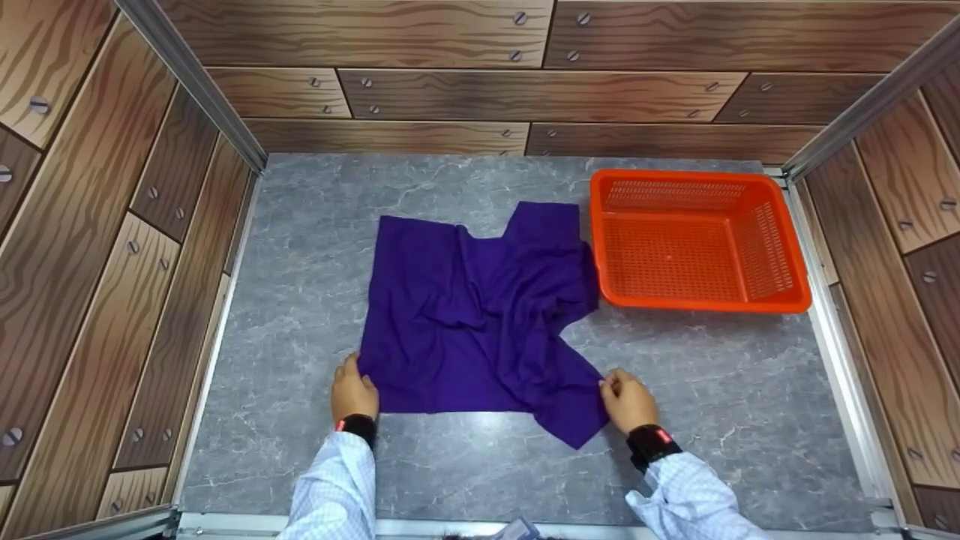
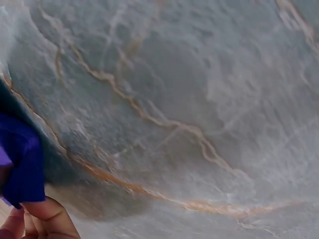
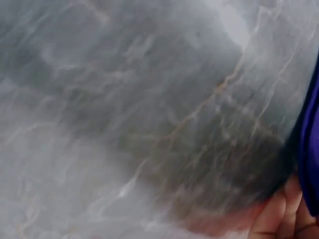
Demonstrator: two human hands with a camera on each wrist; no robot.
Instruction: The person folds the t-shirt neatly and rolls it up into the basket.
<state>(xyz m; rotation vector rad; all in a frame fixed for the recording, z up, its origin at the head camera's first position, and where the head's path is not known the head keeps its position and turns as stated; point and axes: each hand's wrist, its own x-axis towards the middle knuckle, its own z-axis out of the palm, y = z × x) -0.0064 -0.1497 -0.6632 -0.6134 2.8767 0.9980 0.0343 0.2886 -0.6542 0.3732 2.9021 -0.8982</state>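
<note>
1. I have the grey marbled counter [image 1: 300, 262] spread out below my head camera.
2. On it, near the middle, I see the purple garment [image 1: 480, 322], laid out but rumpled.
3. At the garment's two o'clock, just beside it, I find the orange-red basket [image 1: 705, 307].
4. At its eight o'clock, I watch the left hand [image 1: 355, 391] pinching the garment's edge.
5. At four o'clock, I see the right hand [image 1: 630, 401] pinching its sleeve.
</note>
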